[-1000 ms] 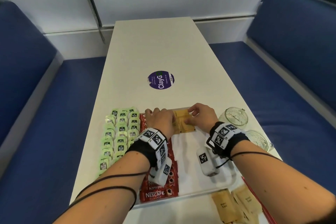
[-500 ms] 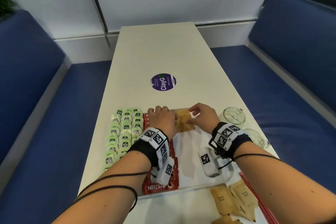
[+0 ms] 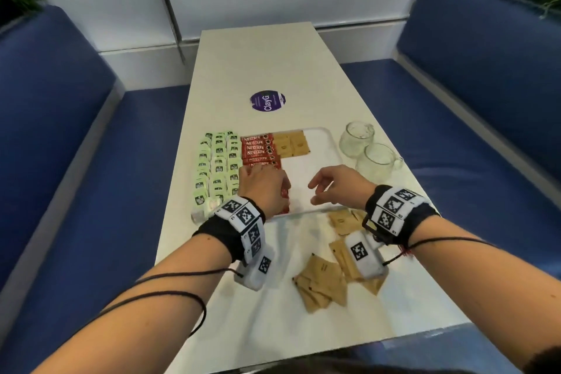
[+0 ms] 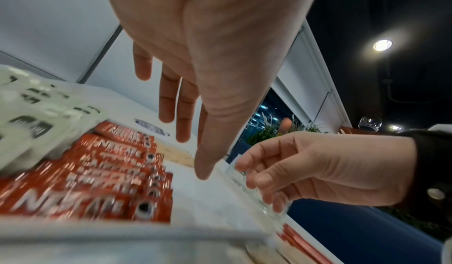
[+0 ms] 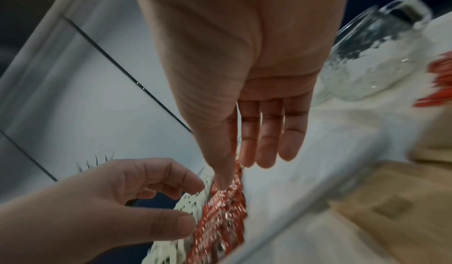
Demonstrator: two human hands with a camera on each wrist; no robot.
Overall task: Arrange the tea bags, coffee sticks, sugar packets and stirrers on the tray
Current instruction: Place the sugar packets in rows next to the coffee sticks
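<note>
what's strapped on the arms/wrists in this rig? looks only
Bare forearms, no sleeves. Each wrist carries a black wristband wrapped with white panels printed with black square fiducial markers. A white camera block, also marker-tagged, hangs under each wrist. Thin black cables loop back along the forearms.

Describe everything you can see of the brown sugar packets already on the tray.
The sugar packets are flat, square, brown paper sachets with a small dark print in the middle. They lie flat in a tidy block at the far end of the tray, their left edge against the red coffee sticks. The tray floor to their right and nearer side is bare. Neither hand touches them. More of the same packets lie loose on the table.
</note>
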